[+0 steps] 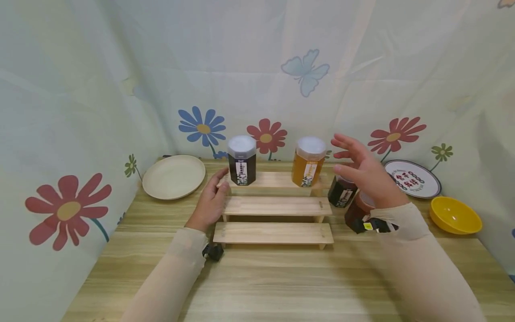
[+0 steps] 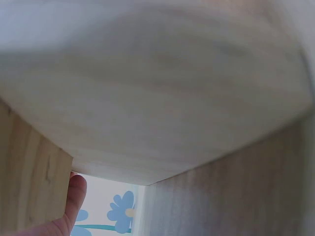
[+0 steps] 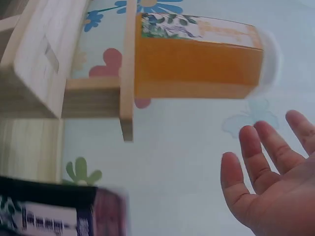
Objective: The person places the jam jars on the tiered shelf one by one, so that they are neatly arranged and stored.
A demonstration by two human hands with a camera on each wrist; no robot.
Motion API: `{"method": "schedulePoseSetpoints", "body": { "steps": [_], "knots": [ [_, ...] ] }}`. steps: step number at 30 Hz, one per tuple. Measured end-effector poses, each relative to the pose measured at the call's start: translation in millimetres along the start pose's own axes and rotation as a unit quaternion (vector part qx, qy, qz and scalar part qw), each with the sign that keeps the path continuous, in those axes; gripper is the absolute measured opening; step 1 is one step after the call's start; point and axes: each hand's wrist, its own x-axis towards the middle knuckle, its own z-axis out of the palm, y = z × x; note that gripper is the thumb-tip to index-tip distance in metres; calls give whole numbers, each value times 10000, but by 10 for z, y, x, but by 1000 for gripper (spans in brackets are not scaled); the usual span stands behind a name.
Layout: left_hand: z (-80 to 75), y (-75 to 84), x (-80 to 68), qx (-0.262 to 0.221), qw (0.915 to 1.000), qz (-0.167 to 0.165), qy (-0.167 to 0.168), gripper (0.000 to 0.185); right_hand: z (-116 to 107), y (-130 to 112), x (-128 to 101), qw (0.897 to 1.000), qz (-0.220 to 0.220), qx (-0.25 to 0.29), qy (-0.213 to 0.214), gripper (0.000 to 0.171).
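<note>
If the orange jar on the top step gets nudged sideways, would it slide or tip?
The orange jar is taller than wide and looks full, so probably heavy and more apt to tip. It stands near the top step's right end, so it might fall. Its faceted sides should limit rolling.

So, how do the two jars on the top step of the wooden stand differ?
The dark jar holds an almost black content; the amber jar holds a clear orange one. The dark jar stands at the left end, next to the left hand; the amber jar stands at the right end, near the open right hand. Both stand upright with pale lids and similar labels.
</note>
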Motion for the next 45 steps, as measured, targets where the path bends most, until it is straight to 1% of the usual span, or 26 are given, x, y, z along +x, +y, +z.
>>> {"method": "schedulePoseSetpoints", "body": {
  "steps": [2, 6, 8, 11, 13, 17, 19, 21, 27, 30, 34, 37, 41, 45],
  "knots": [
    [0, -28, 16, 7, 10000, -38, 0, 50, -70, -7, -113, 9994, 54, -340, 82, 73],
    [-2, -179, 80, 66, 10000, -41, 28, 51, -206, 12, -316, 9935, -68, -1123, 141, 72],
    [-1, -270, 118, 44, 10000, -14, 59, 51, -272, 40, -408, 9899, -213, -1395, 129, 71],
    [0, -308, 126, 56, 9999, 67, 84, 51, -361, 92, -533, 9859, -323, -1642, 88, 70],
    [0, -320, 125, 73, 9999, 90, 83, 51, -410, 135, -606, 9854, -293, -1674, 116, 70],
    [-4, -316, 117, 116, 9998, 129, 78, 51, -474, 217, -701, 9862, 117, -1638, 208, 71],
    [-7, -317, 116, 120, 9998, 162, 80, 51, -497, 257, -726, 9868, 243, -1578, 252, 70],
    [-7, -316, 113, 133, 9997, 189, 87, 51, -518, 299, -743, 9869, 258, -1568, 268, 69],
    [-4, -319, 117, 87, 9998, 189, 60, 51, -574, 396, -784, 9862, -6, -1649, 160, 68],
    [-6, -326, 129, 55, 9999, 129, 37, 51, -585, 416, -789, 9849, 82, -1726, 85, 66],
    [-7, -275, 129, 51, 10000, 38, 29, 51, -592, 412, -802, 9824, 350, -1831, -105, 66],
    [-14, -155, 91, 79, 10000, 11, 8, 51, -593, 396, -806, 9791, 519, -1947, -275, 68],
    [-14, -2, 23, 54, 10000, 3, -39, 50, -587, 395, -795, 9740, 587, -2141, -447, 70],
    [1, 19, 3, -12, 10000, -23, -53, 51, -590, 431, -772, 9716, 582, -2225, -556, 72]
  ]
}}
